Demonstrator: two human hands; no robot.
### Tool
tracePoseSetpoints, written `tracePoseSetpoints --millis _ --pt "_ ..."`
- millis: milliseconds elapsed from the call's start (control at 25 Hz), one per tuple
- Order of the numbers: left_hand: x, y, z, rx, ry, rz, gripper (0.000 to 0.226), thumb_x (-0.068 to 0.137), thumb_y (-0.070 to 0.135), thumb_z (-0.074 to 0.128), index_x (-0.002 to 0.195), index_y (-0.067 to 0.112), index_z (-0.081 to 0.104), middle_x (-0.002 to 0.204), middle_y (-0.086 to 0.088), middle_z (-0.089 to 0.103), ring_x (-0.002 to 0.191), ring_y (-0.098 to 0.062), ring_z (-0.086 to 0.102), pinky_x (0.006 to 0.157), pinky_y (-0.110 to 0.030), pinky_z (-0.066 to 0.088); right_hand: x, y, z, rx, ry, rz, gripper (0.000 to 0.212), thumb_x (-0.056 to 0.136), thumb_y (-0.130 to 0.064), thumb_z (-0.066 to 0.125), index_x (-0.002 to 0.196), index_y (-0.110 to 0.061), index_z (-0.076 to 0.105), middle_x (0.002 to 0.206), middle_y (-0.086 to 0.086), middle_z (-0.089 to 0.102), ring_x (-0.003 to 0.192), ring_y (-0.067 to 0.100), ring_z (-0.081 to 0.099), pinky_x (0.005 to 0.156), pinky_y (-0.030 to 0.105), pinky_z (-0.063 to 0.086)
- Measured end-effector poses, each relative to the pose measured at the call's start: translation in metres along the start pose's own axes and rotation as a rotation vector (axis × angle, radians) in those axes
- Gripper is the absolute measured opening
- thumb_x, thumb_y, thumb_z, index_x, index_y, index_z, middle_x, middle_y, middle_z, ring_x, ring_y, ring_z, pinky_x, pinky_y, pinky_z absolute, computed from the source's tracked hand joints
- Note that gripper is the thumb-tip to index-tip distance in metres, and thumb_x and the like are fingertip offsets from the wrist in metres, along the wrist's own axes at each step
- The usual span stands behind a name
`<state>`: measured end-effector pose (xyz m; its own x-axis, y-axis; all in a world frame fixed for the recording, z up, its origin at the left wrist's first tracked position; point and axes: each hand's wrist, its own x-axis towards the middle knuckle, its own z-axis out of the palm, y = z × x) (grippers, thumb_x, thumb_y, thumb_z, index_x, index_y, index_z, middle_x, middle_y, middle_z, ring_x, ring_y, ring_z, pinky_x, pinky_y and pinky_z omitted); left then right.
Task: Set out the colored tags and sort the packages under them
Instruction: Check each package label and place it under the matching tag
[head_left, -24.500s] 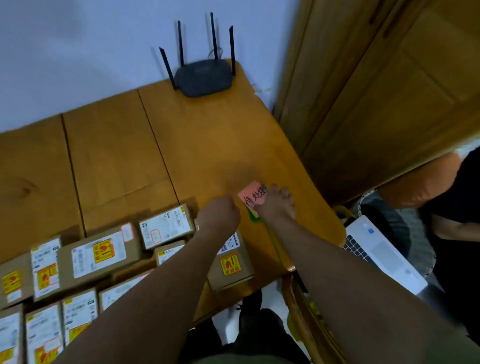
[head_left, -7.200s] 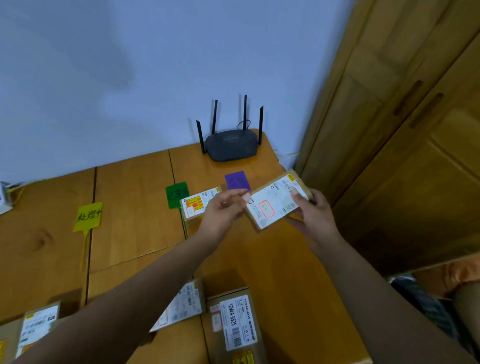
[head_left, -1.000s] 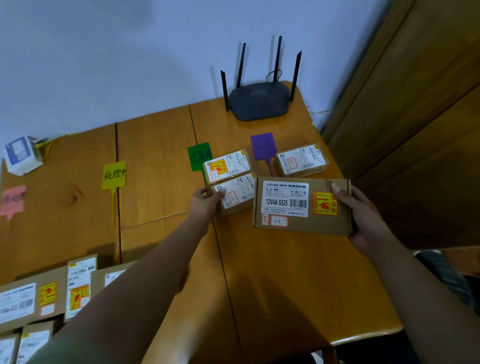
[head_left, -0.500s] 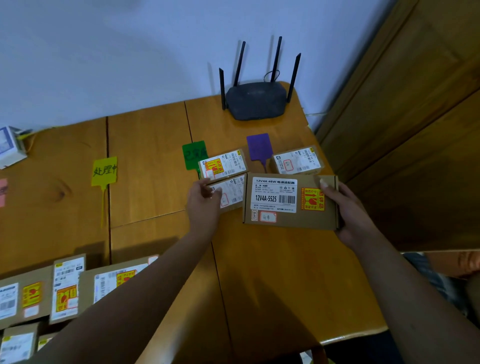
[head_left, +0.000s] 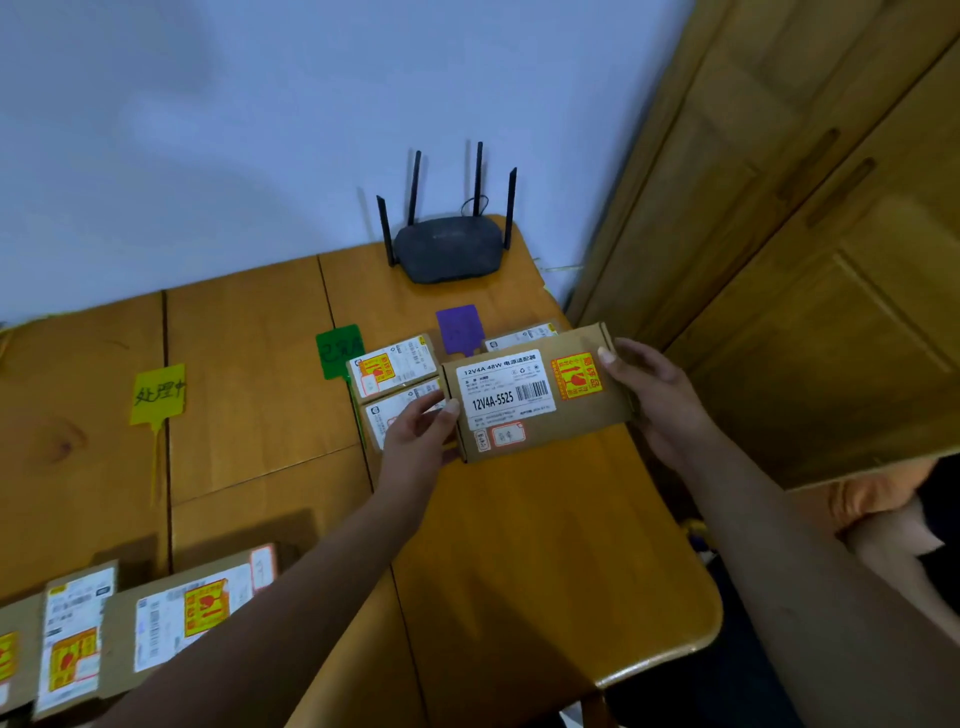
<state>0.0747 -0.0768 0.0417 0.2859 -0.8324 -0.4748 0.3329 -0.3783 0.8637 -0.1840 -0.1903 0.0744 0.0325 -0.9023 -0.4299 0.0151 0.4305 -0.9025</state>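
— So, where was the large package (head_left: 535, 400)?
— Over the tabletop (head_left: 519, 561) toward its far right corner, label up and slightly tilted, just in front of the purple tag (head_left: 457, 327). Whether its underside touched the wood, I couldn't tell.
— How were the fingers?
— The left hand (head_left: 421, 436) had its fingers clamped on the package's left end, thumb on top by the white label. The right hand (head_left: 654, 395) had its fingers clamped on the right end, thumb on top beside the orange sticker.
— And the other tags?
— The green tag (head_left: 338, 351) lay left of the purple one, the yellow tag (head_left: 157, 395) further left, well apart.
— Anything under them?
— Two small packages (head_left: 395, 364) lay touching, just right of the green tag; the left hand partly hid the nearer one. Another small package (head_left: 519, 332) lay just right of the purple tag, mostly hidden behind the large one.
— The rest?
— More packages (head_left: 182, 618) sat in a row at the near left edge. A black router (head_left: 447, 249) stood at the far right corner against the wall, and a wooden cabinet (head_left: 779, 260) rose beyond the right edge.
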Motion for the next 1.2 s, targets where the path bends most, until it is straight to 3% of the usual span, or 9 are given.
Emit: tracePoseSetpoints --millis 160,320,440,560,680,760,920,1080,1200 --pt "-0.007 -0.007 0.014 -0.015 0.001 -0.024 0.035 0.102 0.024 0.066 0.135 0.015 0.059 0.118 -0.008 0.079 0.108 -0.026 0.077 0.09 -0.044 0.064 -0.001 0.007 -0.018 -0.051 0.053 -0.003 0.019 0.093 -0.024 0.078 0.11 -0.03 0.072 0.121 0.0 0.074 0.111 0.016 0.069 0.082 0.031 0.056" --pt "-0.007 -0.017 0.031 0.033 0.015 -0.047 0.035 0.102 0.024 0.066 0.133 0.011 0.058 0.122 -0.01 0.076 0.11 -0.024 0.075 0.09 -0.041 0.063 0.004 0.02 -0.032 -0.085 0.093 -0.003 0.035 0.095 -0.024 0.075 0.13 -0.02 0.069 0.117 -0.004 0.072 0.109 0.013 0.067 0.078 0.03 0.053" --pt "-0.003 -0.026 0.048 0.129 0.005 -0.059 0.032 0.104 0.028 0.062 0.133 0.013 0.065 0.121 -0.004 0.077 0.117 -0.02 0.071 0.097 -0.04 0.059 0.015 0.031 -0.045 -0.099 0.126 0.002 0.034 0.098 -0.022 0.072 0.131 -0.018 0.067 0.117 -0.003 0.071 0.107 0.013 0.065 0.077 0.03 0.053" --pt "0.002 -0.038 0.066 0.187 -0.039 -0.121 0.028 0.107 0.03 0.057 0.128 0.019 0.073 0.113 0.003 0.081 0.116 -0.016 0.07 0.086 -0.027 0.055 0.03 0.042 -0.057 -0.144 0.176 0.007 0.037 0.099 -0.021 0.07 0.136 -0.016 0.066 0.113 -0.003 0.068 0.097 0.005 0.061 0.071 0.023 0.049" --pt "0.014 -0.053 0.081 0.21 -0.046 -0.211 0.031 0.106 0.025 0.058 0.13 0.012 0.072 0.121 -0.003 0.078 0.118 -0.019 0.07 0.093 -0.031 0.057 0.051 0.061 -0.065 -0.233 0.235 0.039 0.039 0.1 -0.024 0.07 0.138 -0.016 0.066 0.116 -0.002 0.062 0.096 0.011 0.061 0.066 0.021 0.044" --pt "0.024 -0.062 0.086 0.236 -0.05 -0.228 0.03 0.106 0.022 0.059 0.131 0.012 0.072 0.124 -0.003 0.077 0.111 -0.013 0.073 0.093 -0.029 0.059 0.065 0.077 -0.066 -0.274 0.245 0.08 0.042 0.1 -0.025 0.07 0.14 -0.016 0.065 0.119 -0.001 0.062 0.107 0.017 0.059 0.072 0.023 0.045" --pt "0.048 -0.072 0.089 0.264 -0.023 -0.249 0.023 0.104 0.016 0.06 0.121 0.016 0.075 0.099 0.008 0.082 0.079 0.006 0.076 0.06 -0.008 0.056 0.089 0.102 -0.064 -0.287 0.203 0.174 0.05 0.099 -0.031 0.07 0.146 -0.018 0.06 0.139 0.007 0.066 0.126 0.026 0.061 0.11 0.045 0.05" --pt "0.069 -0.076 0.088 0.263 0.014 -0.273 0.018 0.104 0.017 0.061 0.104 0.029 0.074 0.092 0.014 0.083 0.077 0.007 0.076 0.059 -0.008 0.056 0.102 0.115 -0.059 -0.216 0.176 0.225 0.051 0.099 -0.043 0.066 0.146 -0.022 0.06 0.12 -0.007 0.06 0.117 0.018 0.053 0.101 0.038 0.045" --pt "0.068 -0.078 0.087 0.283 0.009 -0.292 0.019 0.104 0.014 0.059 0.115 0.022 0.073 0.099 0.011 0.081 0.085 0.001 0.076 0.073 -0.018 0.058 0.099 0.119 -0.057 -0.221 0.128 0.194 0.051 0.102 -0.044 0.062 0.148 -0.025 0.057 0.11 -0.017 0.056 0.115 0.014 0.048 0.094 0.034 0.037"
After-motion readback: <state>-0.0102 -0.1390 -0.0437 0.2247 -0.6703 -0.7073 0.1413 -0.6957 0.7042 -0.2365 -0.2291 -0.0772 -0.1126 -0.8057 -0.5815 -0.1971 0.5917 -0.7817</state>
